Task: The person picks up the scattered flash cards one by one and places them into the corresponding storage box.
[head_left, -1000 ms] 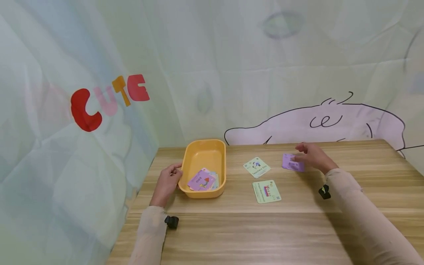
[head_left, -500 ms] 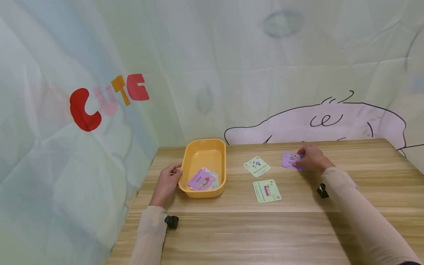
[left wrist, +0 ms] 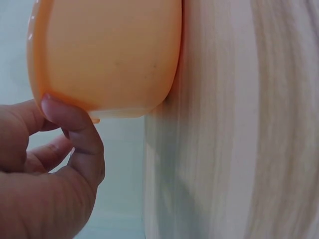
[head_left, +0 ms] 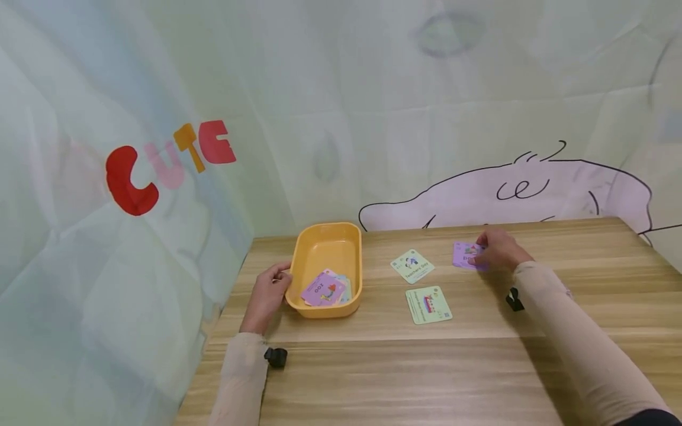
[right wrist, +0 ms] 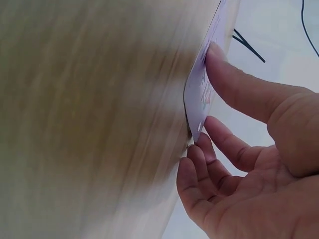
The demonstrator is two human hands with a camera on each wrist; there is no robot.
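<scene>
My left hand (head_left: 264,300) holds the near-left rim of a yellow-orange plastic tray (head_left: 331,253), thumb outside the wall (left wrist: 112,55) in the left wrist view. Inside the tray lie several cards, a purple "ZOO" card (head_left: 323,290) on top. At the right, my right hand (head_left: 502,253) is at a purple card (head_left: 463,254) on the table. In the right wrist view the thumb presses on the face of the card (right wrist: 195,102) and fingertips meet its edge; the fingers partly cover the card in the head view.
Between the tray and the purple card lie a green "Teachers' Day" card (head_left: 412,266) and a green card with a boat picture (head_left: 428,305). All stand on a wood-grain table (head_left: 405,378). A printed cloth backdrop (head_left: 298,118) rises behind its back edge.
My right hand has come down onto the purple card, its fingers closing at the card's right side. The left hand stays at the tray. The head view shifts slightly.
</scene>
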